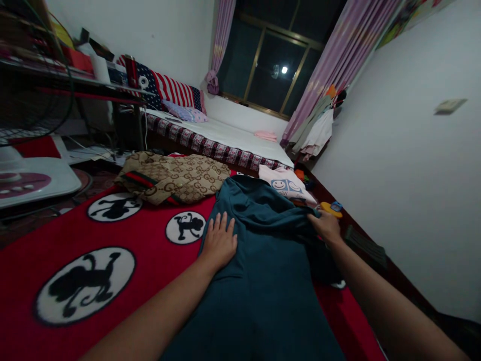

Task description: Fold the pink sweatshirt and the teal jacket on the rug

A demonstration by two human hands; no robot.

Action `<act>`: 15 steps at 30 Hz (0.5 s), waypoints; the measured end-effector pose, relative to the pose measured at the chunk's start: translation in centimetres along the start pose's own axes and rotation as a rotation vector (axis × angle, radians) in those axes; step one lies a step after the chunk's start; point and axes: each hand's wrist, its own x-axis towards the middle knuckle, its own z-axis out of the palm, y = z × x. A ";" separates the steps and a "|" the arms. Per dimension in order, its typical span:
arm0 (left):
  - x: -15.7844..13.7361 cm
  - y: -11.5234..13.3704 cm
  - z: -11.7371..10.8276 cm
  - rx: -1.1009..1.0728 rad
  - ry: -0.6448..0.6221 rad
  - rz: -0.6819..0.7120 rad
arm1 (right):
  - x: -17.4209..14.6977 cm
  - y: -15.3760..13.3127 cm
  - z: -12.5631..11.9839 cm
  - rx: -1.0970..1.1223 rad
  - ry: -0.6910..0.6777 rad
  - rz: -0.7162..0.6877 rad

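Observation:
A dark teal long garment (263, 281) lies spread over a red blanket (150, 281) with black monkey figures in white circles. My left hand (220, 240) rests flat on the garment's left side, fingers spread. On the other side, my right hand (325, 225) is closed on the garment's right edge near its upper part, and the cloth there is bunched and slightly raised. Just beyond the garment sits a folded pink shirt (283, 183) with smiley prints. To its left lies a crumpled tan patterned garment (180, 173) with a green and red stripe.
A second bed (240, 135) with a white sheet stands under the window. At the left are a cluttered desk (75, 75) and a white fan base (37, 180). A yellow object (332, 208) lies beside my right hand, near the wall. Clothes (317, 130) hang in the far corner.

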 end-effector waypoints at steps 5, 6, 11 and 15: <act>0.0 -0.1 0.0 0.001 -0.013 -0.003 | 2.2 -0.8 -3.8 0.006 0.010 -0.020; 0.0 -0.1 -0.1 -0.004 -0.017 -0.005 | 2.8 -0.6 -4.4 -0.001 -0.055 -0.037; -0.1 -0.2 -0.2 -0.059 0.006 -0.015 | 3.5 2.5 -5.0 0.166 0.022 0.036; -0.1 -0.2 -0.4 -0.099 0.034 -0.014 | 1.2 4.7 -2.5 0.492 0.166 0.074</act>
